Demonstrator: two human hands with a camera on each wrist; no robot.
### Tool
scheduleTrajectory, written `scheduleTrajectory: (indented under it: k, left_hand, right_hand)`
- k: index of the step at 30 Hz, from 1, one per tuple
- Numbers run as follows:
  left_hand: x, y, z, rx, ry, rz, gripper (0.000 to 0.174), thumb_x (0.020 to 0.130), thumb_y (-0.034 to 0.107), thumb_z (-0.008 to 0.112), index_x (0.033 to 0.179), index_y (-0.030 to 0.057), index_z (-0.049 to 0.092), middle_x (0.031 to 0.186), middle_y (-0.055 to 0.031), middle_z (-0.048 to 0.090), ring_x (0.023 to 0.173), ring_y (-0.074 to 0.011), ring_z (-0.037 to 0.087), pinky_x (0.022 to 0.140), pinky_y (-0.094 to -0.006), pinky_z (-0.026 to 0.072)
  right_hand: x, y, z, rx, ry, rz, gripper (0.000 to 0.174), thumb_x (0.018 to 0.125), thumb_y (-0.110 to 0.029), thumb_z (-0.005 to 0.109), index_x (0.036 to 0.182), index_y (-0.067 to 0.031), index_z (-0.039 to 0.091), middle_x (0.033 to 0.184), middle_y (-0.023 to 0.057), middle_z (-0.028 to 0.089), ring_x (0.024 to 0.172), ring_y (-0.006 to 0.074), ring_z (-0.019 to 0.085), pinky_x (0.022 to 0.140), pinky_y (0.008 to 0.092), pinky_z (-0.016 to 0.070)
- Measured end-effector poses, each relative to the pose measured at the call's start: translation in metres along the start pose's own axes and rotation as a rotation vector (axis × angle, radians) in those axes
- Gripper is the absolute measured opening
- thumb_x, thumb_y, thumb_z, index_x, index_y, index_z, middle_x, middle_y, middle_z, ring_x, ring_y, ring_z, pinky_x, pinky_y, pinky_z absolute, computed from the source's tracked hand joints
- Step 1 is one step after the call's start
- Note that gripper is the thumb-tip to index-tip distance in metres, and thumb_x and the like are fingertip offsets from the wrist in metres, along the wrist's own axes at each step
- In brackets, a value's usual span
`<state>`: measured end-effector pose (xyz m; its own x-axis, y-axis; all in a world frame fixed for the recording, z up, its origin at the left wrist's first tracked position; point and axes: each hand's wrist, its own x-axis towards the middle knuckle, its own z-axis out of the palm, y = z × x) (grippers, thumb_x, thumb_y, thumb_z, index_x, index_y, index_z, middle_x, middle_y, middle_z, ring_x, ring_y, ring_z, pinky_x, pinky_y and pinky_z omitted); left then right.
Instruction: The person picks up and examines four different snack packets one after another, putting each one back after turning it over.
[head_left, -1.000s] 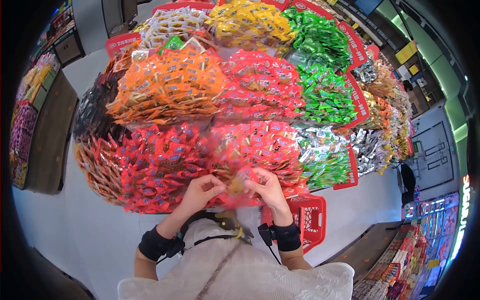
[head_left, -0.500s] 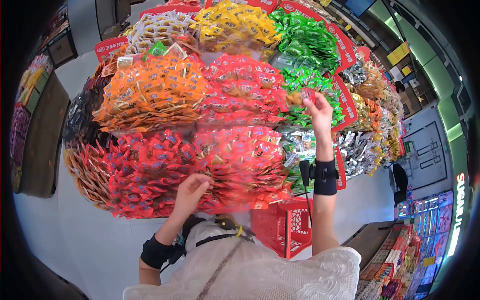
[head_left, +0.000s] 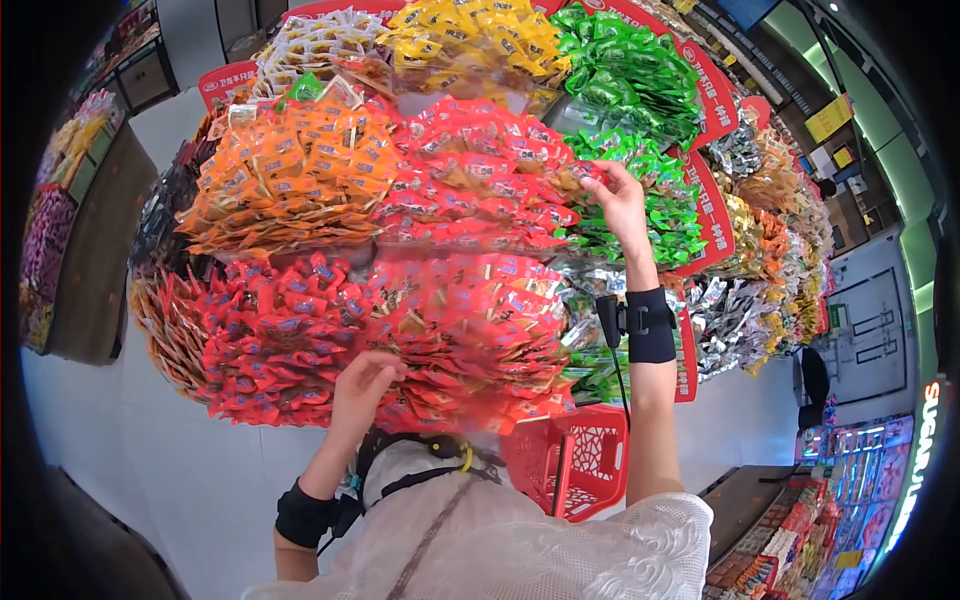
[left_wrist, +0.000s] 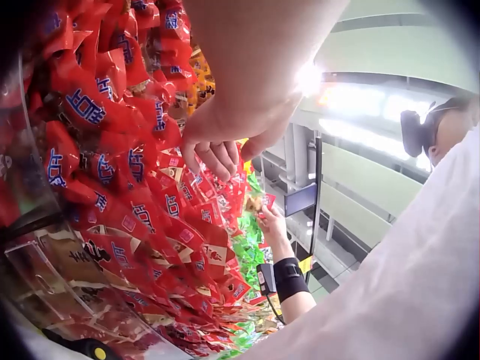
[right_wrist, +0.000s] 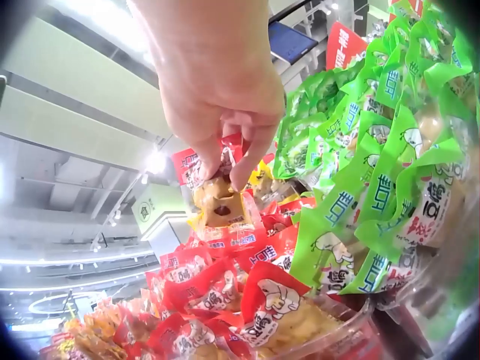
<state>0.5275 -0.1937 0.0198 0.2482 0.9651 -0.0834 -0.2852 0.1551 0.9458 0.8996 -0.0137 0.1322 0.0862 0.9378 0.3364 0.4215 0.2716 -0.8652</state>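
My right hand pinches a red snack packet with a clear window showing yellowish-brown food inside. The arm reaches out to the right end of the upper pile of red packets, where it meets the green packets. In the right wrist view the held packet hangs just over the red ones, thumb and fingers at its top end. Low in front, my left hand hovers by the lower red packets. Its fingers hang loosely bent and hold nothing.
Orange packets are heaped to the left, with yellow packets behind. Red sign boards edge the display on the right. A red shopping basket is below the display's near right edge. Another shelf stands across the aisle at left.
Both hands were together at the packet near my body. The left hand has let go and stayed low; the right has carried the packet up and forward, then slightly left over the upper red pile.
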Motion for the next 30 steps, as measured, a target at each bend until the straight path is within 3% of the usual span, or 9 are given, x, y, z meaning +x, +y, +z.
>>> scheduleTrajectory:
  k: [8, 9, 12, 15, 18, 21, 30]
  left_hand:
    - [0.006, -0.004, 0.011, -0.017, 0.018, 0.002, 0.014, 0.086, 0.0, 0.05, 0.1, -0.0035, 0.053, 0.095, -0.0096, 0.059, 0.092, -0.0176, 0.058, 0.082, -0.031, 0.048]
    - [0.007, -0.004, 0.012, -0.013, 0.02, 0.004, 0.014, 0.086, -0.001, 0.05, 0.1, -0.0036, 0.053, 0.095, -0.0097, 0.059, 0.092, -0.0177, 0.058, 0.082, -0.0312, 0.048]
    - [0.007, -0.001, 0.015, 0.001, 0.025, -0.001, 0.014, 0.087, -0.001, 0.05, 0.1, -0.0034, 0.053, 0.095, -0.0101, 0.059, 0.091, -0.0179, 0.058, 0.082, -0.0303, 0.0478]
    - [0.008, 0.002, 0.017, 0.027, 0.021, -0.009, 0.014, 0.087, 0.0, 0.05, 0.1, -0.0031, 0.053, 0.095, -0.0107, 0.06, 0.089, -0.0177, 0.059, 0.081, -0.0291, 0.0474]
    - [0.008, 0.003, 0.019, 0.014, 0.033, -0.018, 0.014, 0.087, 0.0, 0.05, 0.1, -0.0029, 0.053, 0.095, -0.0112, 0.06, 0.087, -0.0175, 0.059, 0.08, -0.0285, 0.0471]
    - [0.007, 0.003, 0.019, 0.031, 0.036, -0.036, 0.014, 0.087, 0.001, 0.05, 0.1, -0.003, 0.053, 0.095, -0.0113, 0.06, 0.087, -0.0174, 0.059, 0.08, -0.0289, 0.0471]
    - [0.004, 0.004, 0.013, 0.056, 0.038, 0.006, 0.014, 0.087, 0.001, 0.049, 0.1, -0.0031, 0.053, 0.094, -0.011, 0.06, 0.09, -0.0174, 0.059, 0.082, -0.0302, 0.0473]
  right_hand:
    - [0.006, 0.001, 0.026, -0.127, -0.151, 0.001, 0.022, 0.079, -0.007, 0.064, 0.099, -0.0035, 0.059, 0.074, 0.0043, 0.06, 0.064, 0.0092, 0.057, 0.053, 0.0229, 0.0461]
    - [0.009, 0.008, 0.028, -0.242, -0.149, -0.091, 0.021, 0.078, -0.007, 0.065, 0.098, -0.0042, 0.06, 0.071, 0.0053, 0.06, 0.063, 0.0093, 0.058, 0.052, 0.0248, 0.0446]
    - [0.012, 0.005, 0.035, -0.133, -0.181, -0.023, 0.022, 0.076, -0.012, 0.066, 0.096, -0.004, 0.061, 0.07, 0.0084, 0.061, 0.064, 0.0167, 0.061, 0.055, 0.0306, 0.0452]
    - [0.012, -0.01, 0.038, -0.561, -0.191, -0.222, 0.023, 0.073, -0.017, 0.067, 0.093, -0.0055, 0.063, 0.074, 0.0118, 0.063, 0.069, 0.025, 0.061, 0.062, 0.035, 0.0465]
    - [0.016, -0.01, 0.036, -0.56, -0.207, -0.159, 0.021, 0.072, -0.019, 0.067, 0.089, -0.0066, 0.065, 0.079, 0.0137, 0.063, 0.074, 0.0284, 0.061, 0.068, 0.0366, 0.0468]
    - [0.018, -0.008, 0.036, -0.474, -0.236, -0.155, 0.017, 0.073, -0.017, 0.066, 0.086, -0.007, 0.065, 0.082, 0.0123, 0.064, 0.076, 0.0263, 0.062, 0.069, 0.0352, 0.0471]
    - [0.018, -0.023, 0.045, -0.596, -0.14, -0.26, 0.015, 0.072, -0.014, 0.067, 0.082, -0.0038, 0.066, 0.08, 0.0118, 0.064, 0.072, 0.0242, 0.061, 0.066, 0.0333, 0.0462]
